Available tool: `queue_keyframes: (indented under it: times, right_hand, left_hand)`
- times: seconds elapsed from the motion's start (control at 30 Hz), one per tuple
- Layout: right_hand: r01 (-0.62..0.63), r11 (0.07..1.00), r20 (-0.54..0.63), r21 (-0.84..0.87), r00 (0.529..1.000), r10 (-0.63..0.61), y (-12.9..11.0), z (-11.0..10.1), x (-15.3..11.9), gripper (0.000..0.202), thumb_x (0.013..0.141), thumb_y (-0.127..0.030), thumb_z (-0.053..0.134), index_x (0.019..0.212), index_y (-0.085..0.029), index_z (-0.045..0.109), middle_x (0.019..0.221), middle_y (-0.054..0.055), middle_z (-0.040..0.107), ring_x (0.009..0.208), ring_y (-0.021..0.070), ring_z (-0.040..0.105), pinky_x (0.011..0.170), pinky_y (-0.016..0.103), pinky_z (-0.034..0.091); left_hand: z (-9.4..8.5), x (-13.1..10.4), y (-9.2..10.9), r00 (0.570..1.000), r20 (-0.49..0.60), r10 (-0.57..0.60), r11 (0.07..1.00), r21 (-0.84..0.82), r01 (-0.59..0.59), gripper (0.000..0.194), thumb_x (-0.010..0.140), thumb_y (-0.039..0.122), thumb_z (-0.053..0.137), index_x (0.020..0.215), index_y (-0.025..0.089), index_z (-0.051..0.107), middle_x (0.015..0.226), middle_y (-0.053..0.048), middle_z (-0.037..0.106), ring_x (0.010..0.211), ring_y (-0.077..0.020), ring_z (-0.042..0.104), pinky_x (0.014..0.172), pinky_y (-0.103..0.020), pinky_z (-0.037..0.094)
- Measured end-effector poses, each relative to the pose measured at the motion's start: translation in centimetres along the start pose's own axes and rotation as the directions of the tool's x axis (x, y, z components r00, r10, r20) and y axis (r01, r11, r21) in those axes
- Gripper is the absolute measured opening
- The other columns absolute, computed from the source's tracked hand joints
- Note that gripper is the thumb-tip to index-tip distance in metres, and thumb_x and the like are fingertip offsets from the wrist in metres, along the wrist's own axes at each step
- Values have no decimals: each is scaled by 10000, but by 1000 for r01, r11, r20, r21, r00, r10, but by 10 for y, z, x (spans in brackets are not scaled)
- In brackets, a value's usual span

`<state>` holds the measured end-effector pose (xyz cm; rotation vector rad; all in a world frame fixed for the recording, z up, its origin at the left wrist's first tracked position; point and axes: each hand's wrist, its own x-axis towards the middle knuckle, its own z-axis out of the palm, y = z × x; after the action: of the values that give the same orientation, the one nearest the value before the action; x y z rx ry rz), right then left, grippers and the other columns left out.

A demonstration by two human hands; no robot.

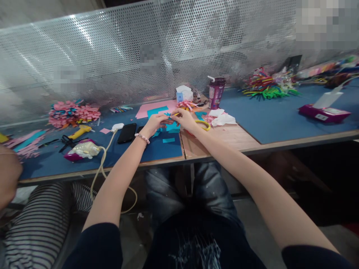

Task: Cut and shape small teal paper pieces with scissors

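My left hand (156, 124), with a beaded bracelet at the wrist, has its fingers closed on a small blue paper piece (168, 115) over the table. Facing it, my right hand (183, 118) pinches a thin yellow-orange thing (175, 114) whose tip meets the blue paper. Blue paper pieces (172, 127) lie beneath both hands, and a small blue strip (168, 140) rests nearer the table's edge. Yellow-handled scissors (206, 125) lie just right of my right wrist.
A black phone (127, 133), a yellow glue gun (80, 132) and pink paper flowers (67, 114) are on the left. A purple cup (216, 93) stands behind white tissues (223, 118). Another person's striped leg (36, 228) shows at lower left; a purple box (324, 114) sits right.
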<state>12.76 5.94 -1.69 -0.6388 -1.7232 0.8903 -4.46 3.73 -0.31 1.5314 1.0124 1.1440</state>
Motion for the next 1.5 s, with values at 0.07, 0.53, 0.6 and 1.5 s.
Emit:
queue_keyframes:
  times: [0.07, 0.53, 0.6, 1.5]
  right_hand:
    - [-17, 1000, 12, 24, 1000, 16, -1, 0, 0, 163, 771, -270, 645, 845, -148, 567, 732, -3, 589, 562, 79, 537, 406, 158, 430]
    - [-39, 998, -36, 45, 999, 41, 2, 0, 2, 121, 759, -213, 659, 748, -154, 554, 607, -20, 577, 498, 88, 524, 427, 197, 432]
    - [-45, 998, -42, 36, 998, 46, 3, 0, 1, 115, 757, -203, 659, 746, -156, 555, 597, -23, 575, 487, 86, 515, 426, 198, 428]
    - [-77, 993, -83, 89, 993, 85, 7, 2, 4, 312, 707, -182, 684, 875, -205, 421, 616, -68, 557, 471, 76, 498, 427, 187, 409]
  left_hand:
    - [1, -1, 1, 1000, 9, -3, 1000, -3, 3, 209, 717, 311, 666, 806, 123, 677, 827, -126, 724, 821, -232, 684, 601, -265, 482]
    - [6, -4, 3, 1000, 12, -2, 997, 83, 1, 239, 720, 330, 662, 820, 114, 688, 856, -137, 728, 792, -224, 689, 625, -283, 488]
    - [6, -4, 3, 1000, 8, -1, 995, 104, 0, 241, 716, 338, 664, 800, 114, 684, 847, -135, 728, 777, -220, 688, 625, -282, 487]
    - [6, -5, 3, 997, 41, 66, 945, 319, -76, 217, 754, 343, 625, 766, 140, 702, 781, -104, 734, 727, -188, 681, 613, -259, 468]
